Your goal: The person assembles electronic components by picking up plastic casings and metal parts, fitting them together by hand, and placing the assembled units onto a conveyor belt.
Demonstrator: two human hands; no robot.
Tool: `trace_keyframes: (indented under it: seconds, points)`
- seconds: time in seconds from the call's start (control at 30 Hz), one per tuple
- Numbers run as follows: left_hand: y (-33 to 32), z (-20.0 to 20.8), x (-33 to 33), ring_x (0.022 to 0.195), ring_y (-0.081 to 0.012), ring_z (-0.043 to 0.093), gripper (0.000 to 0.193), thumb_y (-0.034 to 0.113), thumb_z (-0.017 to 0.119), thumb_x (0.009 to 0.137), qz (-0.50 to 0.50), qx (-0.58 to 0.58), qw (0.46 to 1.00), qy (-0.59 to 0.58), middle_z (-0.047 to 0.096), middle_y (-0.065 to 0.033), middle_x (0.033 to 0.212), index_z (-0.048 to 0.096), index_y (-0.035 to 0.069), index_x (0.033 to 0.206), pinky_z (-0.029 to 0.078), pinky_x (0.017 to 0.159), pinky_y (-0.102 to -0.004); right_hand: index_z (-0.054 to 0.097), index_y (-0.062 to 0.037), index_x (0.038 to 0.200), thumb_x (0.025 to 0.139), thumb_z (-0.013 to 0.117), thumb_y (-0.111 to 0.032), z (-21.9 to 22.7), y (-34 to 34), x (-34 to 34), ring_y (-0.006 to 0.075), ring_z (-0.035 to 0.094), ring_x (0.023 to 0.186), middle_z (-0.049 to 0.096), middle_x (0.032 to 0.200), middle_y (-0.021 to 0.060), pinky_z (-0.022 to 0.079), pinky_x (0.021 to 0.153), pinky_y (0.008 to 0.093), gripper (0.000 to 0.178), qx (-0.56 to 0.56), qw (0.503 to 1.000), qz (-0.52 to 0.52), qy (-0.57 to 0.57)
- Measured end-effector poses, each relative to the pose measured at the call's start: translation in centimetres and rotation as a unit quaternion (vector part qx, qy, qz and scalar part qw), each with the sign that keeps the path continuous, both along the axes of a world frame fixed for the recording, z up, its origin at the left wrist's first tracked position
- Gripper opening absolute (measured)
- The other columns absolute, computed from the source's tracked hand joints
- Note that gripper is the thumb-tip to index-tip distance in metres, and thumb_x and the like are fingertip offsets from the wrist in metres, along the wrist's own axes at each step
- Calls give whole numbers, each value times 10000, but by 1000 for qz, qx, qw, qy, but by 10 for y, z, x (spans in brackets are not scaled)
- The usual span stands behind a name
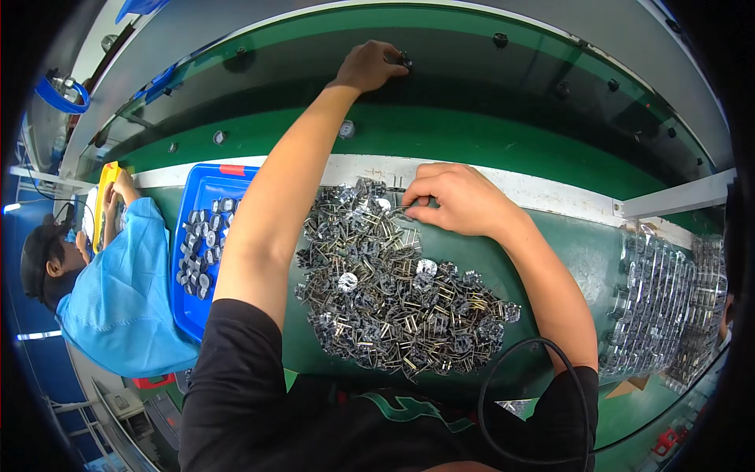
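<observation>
My left hand [368,66] reaches far forward over the green conveyor belt [472,130]. Its thumb and fingers are closed on a small round dark part [406,60]. My right hand [454,197] is at the far right edge of a big loose pile of small pinned electronic parts [393,299], its fingers bent into a pinch. By those fingertips is a small dark part with upright metal pins [396,186]; it seems to be held, though the fingers partly hide the contact. A few round silvery faces show among the dark bodies and pins of the pile.
Left of my left arm stands a blue tray [182,303] of round grey parts. A white ledge [543,189] separates table and belt, which carries scattered small parts. Clear plastic trays [649,303] are stacked at right. A co-worker in blue [118,291] works at left beside a yellow bin [104,200].
</observation>
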State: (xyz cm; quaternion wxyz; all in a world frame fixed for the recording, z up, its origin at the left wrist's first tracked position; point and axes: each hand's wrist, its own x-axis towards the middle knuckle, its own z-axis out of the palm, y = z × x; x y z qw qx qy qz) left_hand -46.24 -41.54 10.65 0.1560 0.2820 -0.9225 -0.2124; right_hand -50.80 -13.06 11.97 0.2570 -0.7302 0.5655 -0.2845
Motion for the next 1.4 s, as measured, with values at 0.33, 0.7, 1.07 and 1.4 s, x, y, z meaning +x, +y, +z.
trace_keyframes:
  seconds: [0.33,0.7,1.07,1.4]
  points:
    - [37,50,88,913,-245,664,533,354,822,730,-33,40,981,-188,685,-126,1039,695,109,1186,522,844,-351,669,-19,847,798,697,-16,-6,-3,-10,85,613,691,654,799,17,502,635,252,56,7,981,-68,-184]
    - [69,28,91,732,-149,562,356,190,793,767,-94,115,985,-93,632,-40,830,723,95,1103,475,682,-301,716,39,1049,862,696,-28,3,-9,-31,106,652,790,693,865,61,538,743,258,200,78,918,-197,-334]
    - [103,14,47,752,-180,562,417,274,829,751,-190,101,976,-35,638,-72,943,720,90,1110,486,696,-330,727,19,1018,862,697,-57,-1,-11,-48,170,677,780,700,895,74,541,725,292,176,-52,959,-254,-112]
    - [120,11,33,768,-202,582,397,249,815,758,-197,125,972,-20,679,-83,932,717,61,1094,494,714,-339,719,10,1004,883,674,-56,-8,-13,-67,202,638,757,663,878,80,524,712,325,146,-54,969,-238,-34]
